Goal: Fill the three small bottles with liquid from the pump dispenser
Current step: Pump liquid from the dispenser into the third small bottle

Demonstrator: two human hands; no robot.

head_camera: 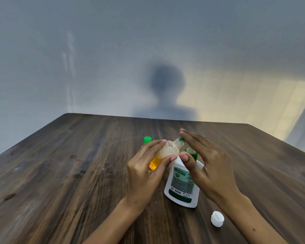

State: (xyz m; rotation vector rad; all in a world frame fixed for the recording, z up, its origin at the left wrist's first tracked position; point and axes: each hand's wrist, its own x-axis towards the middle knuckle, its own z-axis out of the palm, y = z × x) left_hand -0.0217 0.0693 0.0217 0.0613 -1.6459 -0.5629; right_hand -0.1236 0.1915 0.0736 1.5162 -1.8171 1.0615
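Observation:
My left hand (144, 171) grips a small clear bottle (165, 150), tilted, with orange liquid in its lower part and foam above. Its open neck points at the green spout of the pump dispenser (181, 182), a white bottle with a green label standing on the table. My right hand (206, 164) lies over the green pump head with straight fingers, its thumb beside the dispenser's shoulder. A second small bottle with a green cap (147, 140) stands behind my left hand, mostly hidden. I see no third small bottle.
A white cap (217, 218) lies on the dark wooden table (60, 173) near my right forearm. A grey wall rises behind the table's far edge, with a person's shadow on it.

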